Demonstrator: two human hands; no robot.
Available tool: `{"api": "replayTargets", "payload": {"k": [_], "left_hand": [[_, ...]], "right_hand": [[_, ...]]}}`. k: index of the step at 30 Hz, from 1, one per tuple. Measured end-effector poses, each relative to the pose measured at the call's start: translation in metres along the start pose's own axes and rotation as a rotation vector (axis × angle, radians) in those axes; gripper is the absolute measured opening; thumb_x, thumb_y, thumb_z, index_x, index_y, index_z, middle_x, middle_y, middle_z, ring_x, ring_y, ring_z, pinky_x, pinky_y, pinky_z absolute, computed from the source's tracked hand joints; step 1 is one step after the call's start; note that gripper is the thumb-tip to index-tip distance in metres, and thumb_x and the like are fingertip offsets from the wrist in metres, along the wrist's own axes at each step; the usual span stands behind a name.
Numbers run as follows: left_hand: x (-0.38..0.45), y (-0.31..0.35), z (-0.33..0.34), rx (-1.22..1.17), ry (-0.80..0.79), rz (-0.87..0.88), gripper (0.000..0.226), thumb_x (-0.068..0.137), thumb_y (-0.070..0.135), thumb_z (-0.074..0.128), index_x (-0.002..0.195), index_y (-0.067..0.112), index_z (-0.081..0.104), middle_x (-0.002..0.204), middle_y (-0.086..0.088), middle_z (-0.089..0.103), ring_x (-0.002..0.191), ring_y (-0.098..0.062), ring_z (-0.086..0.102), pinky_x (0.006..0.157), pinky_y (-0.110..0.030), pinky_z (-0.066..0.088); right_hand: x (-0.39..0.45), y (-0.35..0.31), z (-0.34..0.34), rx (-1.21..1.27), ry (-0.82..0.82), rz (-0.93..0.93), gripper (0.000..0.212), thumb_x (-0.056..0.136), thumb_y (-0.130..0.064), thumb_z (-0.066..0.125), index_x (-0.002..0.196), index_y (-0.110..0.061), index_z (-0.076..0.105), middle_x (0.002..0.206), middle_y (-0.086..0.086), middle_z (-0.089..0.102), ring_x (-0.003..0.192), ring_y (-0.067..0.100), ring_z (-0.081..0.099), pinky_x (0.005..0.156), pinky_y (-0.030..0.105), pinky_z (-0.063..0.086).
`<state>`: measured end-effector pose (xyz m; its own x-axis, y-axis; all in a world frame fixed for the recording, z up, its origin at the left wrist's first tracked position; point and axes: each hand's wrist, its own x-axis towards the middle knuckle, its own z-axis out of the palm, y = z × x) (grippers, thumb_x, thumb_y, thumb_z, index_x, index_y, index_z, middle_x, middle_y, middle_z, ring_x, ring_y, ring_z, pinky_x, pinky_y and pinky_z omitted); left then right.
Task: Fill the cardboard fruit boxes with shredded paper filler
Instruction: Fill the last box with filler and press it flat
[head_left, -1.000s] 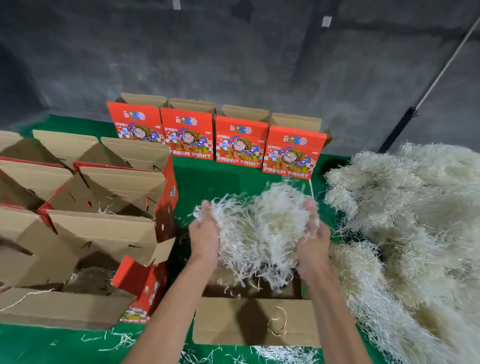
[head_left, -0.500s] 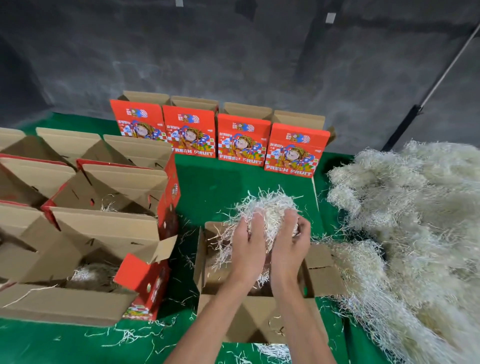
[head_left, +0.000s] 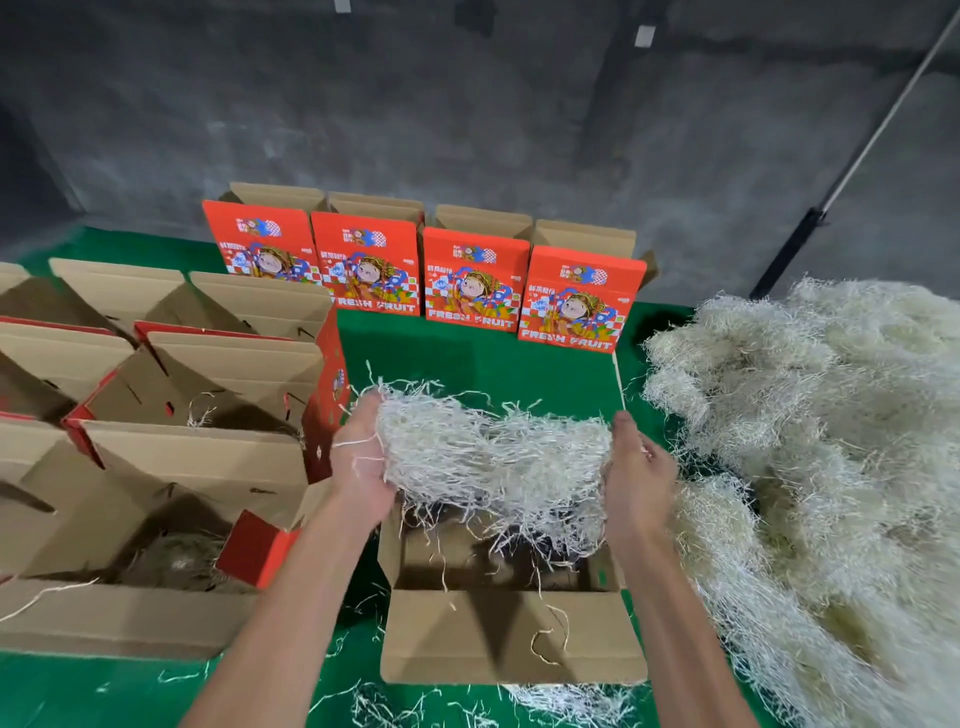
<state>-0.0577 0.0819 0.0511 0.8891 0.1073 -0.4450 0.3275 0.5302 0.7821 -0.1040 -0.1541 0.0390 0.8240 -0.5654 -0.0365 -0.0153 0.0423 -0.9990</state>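
Left hand (head_left: 361, 467) and right hand (head_left: 636, 470), fingers curled round either end, stretch a wad of pale shredded paper filler (head_left: 493, 457) over the near open brown cardboard fruit box (head_left: 511, 639), likely loosening it to spread inside

Single head-worn wide-angle view, looking forward and down from just above the person's arms. Close on an open box (head_left: 511, 636) at bottom centre; green table (head_left: 483, 369) and grey wall (head_left: 467, 130) beyond.
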Motion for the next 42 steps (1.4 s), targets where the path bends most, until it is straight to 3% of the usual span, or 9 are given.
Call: {"api": "replayTargets", "payload": {"k": [8,10,13,21,24,26,32,38,42], "left_hand": [[-0.027,-0.052,0.041,0.245,-0.109,-0.119,0.043,0.107,0.033,0.038,0.132,0.005,0.058,0.132,-0.024,0.06,0.128,-0.039,0.055,0.108,-0.047,0.044],[-0.022,-0.057,0.041,0.329,-0.048,0.022,0.031,0.108,0.02,0.038,0.108,0.007,0.067,0.11,-0.027,0.066,0.105,-0.039,0.065,0.093,-0.044,0.054],[-0.011,-0.038,0.029,0.412,0.134,0.159,0.038,0.099,0.034,0.057,0.065,0.018,0.054,0.067,-0.017,0.058,0.034,-0.013,0.034,0.033,-0.028,0.031],[-0.014,-0.03,0.012,0.242,0.077,0.056,0.058,0.082,0.073,0.06,0.102,0.019,0.068,0.083,-0.003,0.068,0.075,-0.021,0.064,0.07,-0.032,0.052],[-0.045,-0.056,0.042,0.321,-0.161,0.125,0.101,0.062,0.099,0.044,0.14,0.036,0.051,0.142,0.013,0.056,0.131,-0.009,0.051,0.114,-0.044,0.035],[-0.061,-0.067,0.056,0.329,-0.185,0.294,0.074,0.07,0.093,0.051,0.126,0.045,0.049,0.132,0.023,0.06,0.121,0.008,0.054,0.108,-0.036,0.04],[-0.043,-0.063,0.054,0.336,0.061,0.415,0.074,0.081,0.08,0.057,0.099,0.009,0.063,0.068,0.013,0.053,0.064,-0.006,0.052,0.088,-0.052,0.051],[-0.024,-0.048,0.056,0.425,0.002,0.148,0.094,0.077,0.073,0.066,0.145,0.018,0.032,0.114,0.008,0.044,0.101,-0.014,0.05,0.087,-0.033,0.035],[-0.021,-0.032,0.052,0.514,-0.268,0.071,0.04,0.075,0.071,0.069,0.107,0.049,0.064,0.116,0.021,0.05,0.097,-0.004,0.052,0.088,-0.029,0.035]], "right_hand": [[-0.027,0.008,0.058,-0.075,-0.245,0.015,0.048,0.087,-0.073,0.05,0.107,-0.03,0.059,0.103,-0.001,0.065,0.103,0.012,0.058,0.089,0.027,0.047],[-0.031,0.007,0.058,-0.074,-0.267,0.078,0.062,0.089,-0.066,0.058,0.129,-0.018,0.059,0.109,0.03,0.062,0.073,0.012,0.059,0.097,0.041,0.052],[-0.02,0.004,0.04,-0.056,-0.131,0.103,0.05,0.093,-0.051,0.063,0.126,-0.013,0.062,0.057,0.009,0.063,0.043,0.02,0.055,0.043,0.015,0.025],[-0.011,-0.013,0.021,0.029,-0.044,-0.01,0.038,0.09,-0.071,0.05,0.097,-0.034,0.054,0.045,-0.009,0.038,0.036,0.007,0.028,0.036,0.022,0.023],[-0.036,-0.005,0.053,-0.032,-0.158,-0.047,0.053,0.098,-0.072,0.025,0.126,-0.034,0.049,0.088,-0.044,0.054,0.073,-0.025,0.052,0.084,0.019,0.044],[-0.049,-0.003,0.067,0.017,-0.241,-0.065,0.052,0.101,-0.065,0.029,0.136,-0.029,0.044,0.126,-0.031,0.05,0.113,-0.016,0.046,0.108,0.026,0.03],[-0.038,-0.013,0.062,-0.141,-0.216,-0.18,0.047,0.096,-0.061,0.051,0.087,-0.016,0.059,0.072,-0.015,0.056,0.068,0.005,0.048,0.07,0.029,0.041],[-0.031,-0.024,0.048,-0.12,-0.291,0.115,0.067,0.074,-0.071,0.071,0.105,-0.013,0.063,0.104,0.017,0.058,0.095,0.011,0.064,0.077,0.027,0.049],[-0.032,-0.03,0.039,-0.155,-0.446,0.188,0.051,0.072,-0.084,0.061,0.093,-0.038,0.05,0.092,-0.028,0.048,0.076,-0.011,0.052,0.074,0.022,0.034]]}}
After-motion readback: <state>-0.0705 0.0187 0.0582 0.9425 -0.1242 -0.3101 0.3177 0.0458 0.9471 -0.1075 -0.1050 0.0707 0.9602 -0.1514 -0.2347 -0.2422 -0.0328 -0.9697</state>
